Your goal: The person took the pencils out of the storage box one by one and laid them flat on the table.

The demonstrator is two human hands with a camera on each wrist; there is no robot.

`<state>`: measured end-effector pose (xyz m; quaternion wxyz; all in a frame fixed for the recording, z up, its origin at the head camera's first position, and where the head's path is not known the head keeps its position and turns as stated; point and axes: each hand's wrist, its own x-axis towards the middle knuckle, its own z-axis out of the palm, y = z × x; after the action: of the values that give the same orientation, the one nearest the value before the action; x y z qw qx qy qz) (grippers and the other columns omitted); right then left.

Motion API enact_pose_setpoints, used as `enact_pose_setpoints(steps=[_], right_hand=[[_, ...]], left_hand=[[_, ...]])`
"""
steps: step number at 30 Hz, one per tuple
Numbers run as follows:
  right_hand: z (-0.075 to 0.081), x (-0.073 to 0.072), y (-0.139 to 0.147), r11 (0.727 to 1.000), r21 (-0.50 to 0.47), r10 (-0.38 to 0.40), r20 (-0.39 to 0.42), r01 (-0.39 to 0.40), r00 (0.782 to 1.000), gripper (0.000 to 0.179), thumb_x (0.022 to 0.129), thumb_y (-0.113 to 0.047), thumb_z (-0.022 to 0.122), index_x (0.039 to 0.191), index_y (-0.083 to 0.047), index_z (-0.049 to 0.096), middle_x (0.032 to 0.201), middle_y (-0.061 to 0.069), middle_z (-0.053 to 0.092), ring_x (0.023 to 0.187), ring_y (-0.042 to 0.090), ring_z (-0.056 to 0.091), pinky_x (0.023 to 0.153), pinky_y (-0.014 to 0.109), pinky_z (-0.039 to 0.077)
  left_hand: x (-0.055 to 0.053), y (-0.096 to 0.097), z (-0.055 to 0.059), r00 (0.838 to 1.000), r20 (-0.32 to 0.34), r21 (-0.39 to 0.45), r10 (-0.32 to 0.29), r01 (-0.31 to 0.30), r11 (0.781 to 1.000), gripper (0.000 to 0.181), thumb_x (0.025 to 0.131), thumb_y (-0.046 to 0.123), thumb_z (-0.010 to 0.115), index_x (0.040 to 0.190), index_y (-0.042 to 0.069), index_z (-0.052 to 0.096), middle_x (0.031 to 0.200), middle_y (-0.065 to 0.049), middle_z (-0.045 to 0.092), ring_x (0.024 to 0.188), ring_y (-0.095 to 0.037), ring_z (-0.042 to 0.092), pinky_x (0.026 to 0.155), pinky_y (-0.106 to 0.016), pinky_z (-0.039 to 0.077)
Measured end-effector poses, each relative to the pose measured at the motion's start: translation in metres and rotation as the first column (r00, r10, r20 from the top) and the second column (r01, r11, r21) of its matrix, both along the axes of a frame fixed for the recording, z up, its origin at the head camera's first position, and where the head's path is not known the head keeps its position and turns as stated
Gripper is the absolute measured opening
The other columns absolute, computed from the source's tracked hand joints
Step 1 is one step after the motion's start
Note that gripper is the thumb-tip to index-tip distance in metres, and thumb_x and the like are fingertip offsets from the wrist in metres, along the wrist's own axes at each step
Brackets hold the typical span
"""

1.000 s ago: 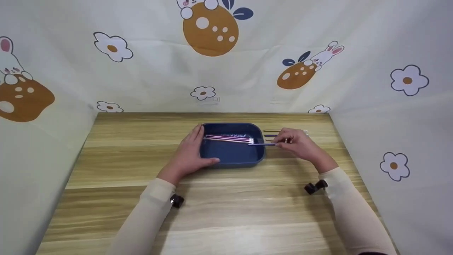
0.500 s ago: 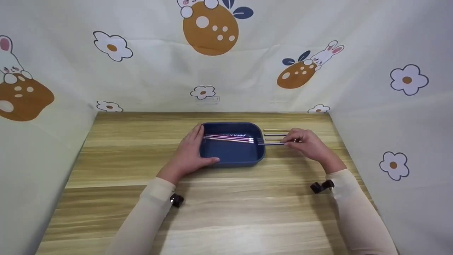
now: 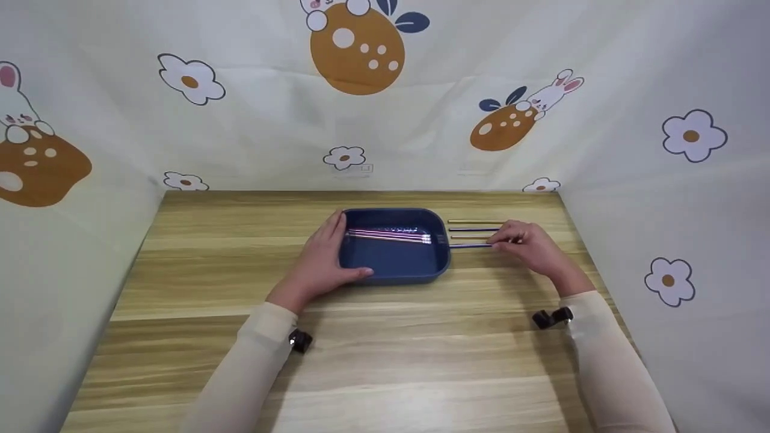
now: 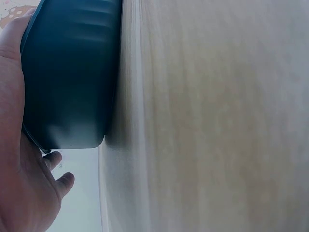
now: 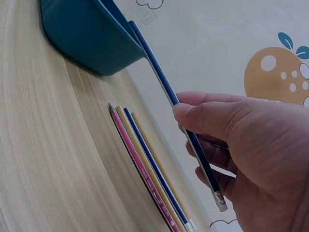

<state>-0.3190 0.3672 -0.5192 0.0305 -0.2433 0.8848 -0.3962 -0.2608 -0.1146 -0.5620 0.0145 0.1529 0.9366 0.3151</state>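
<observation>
My left hand (image 3: pixel 319 255) grips the left end of a dark blue box (image 3: pixel 394 278), thumb along the front rim and fingers at the back-left corner. Inside the box lie several pencils (image 3: pixel 388 235), pink and gold, side by side with white ends to the right. My right hand (image 3: pixel 529 246) pinches a blue pencil (image 5: pixel 154 63) between thumb and fingertips. Its eraser end points down toward the palm in the right wrist view, and its other end overlaps the box's right rim there. Beside that hand, pink (image 5: pixel 143 166), blue (image 5: pixel 157 163) and gold (image 3: pixel 472 222) pencils lie in a row.
The wooden table (image 3: pixel 385 361) runs up to a pale printed curtain (image 3: pixel 264 120) at the back and on both sides. Each wrist carries a small black camera; the right one (image 3: pixel 552 317) hangs over the table.
My right hand has moved right, drawing the blue pencil from over the box to beside its right rim. The left hand and the box stay put.
</observation>
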Motion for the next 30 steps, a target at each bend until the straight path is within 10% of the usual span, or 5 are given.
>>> enact_pose_setpoints(steps=[30], right_hand=[[-0.041,-0.006,0.023,0.996,-0.066,-0.060,0.004,0.060,0.998,0.012,0.094,0.005,0.083,0.104,-0.001,0.087,0.105,0.016,0.078,0.094,0.016,0.066,0.081,0.016,0.048]], left_hand=[[-0.001,-0.001,-0.003,1.000,0.002,-0.007,0.004,-0.004,1.000,0.145,0.079,0.092,0.072,0.178,0.007,0.010,0.186,-0.015,0.007,0.169,-0.040,0.013,0.135,-0.060,0.016]])
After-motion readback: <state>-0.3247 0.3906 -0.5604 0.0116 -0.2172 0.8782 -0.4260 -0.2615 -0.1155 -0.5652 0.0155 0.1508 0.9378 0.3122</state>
